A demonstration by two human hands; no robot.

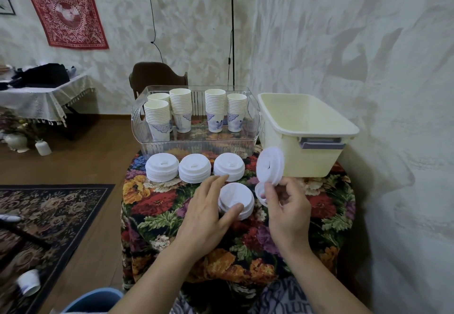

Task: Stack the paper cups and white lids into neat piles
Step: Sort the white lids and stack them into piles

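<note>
Flowery cloth covers the small table (157, 218), which stands in a room corner by a pale bumpy wall. At the table's far edge sits a clear tray (196, 144) with five piles of paper cups (181, 109) standing upright inside it. A cream tub (307, 134) sits at the far right corner. Just in front of the tray, three piles of white lids (194, 171) stand in a row. A fourth, shorter pile (236, 200) sits nearer the middle of the table.

The left hand (208, 210) lies with fingers fairly straight and spread. Its thumb touches the near edge of the short pile, and its fingertips reach toward the row behind. The right hand (286, 205) pinches a single lid (270, 165) by its lower rim and holds it up on edge. Another lid seems tucked low in the same hand, but I cannot tell for sure.

The lids look very light, thin and bendy, so a hard squeeze could dent them. I think the rim is the best place to hold one. A light pile may slide or tip, so a steadying hand beside it helps. The lid should go down flat and centred.
</note>
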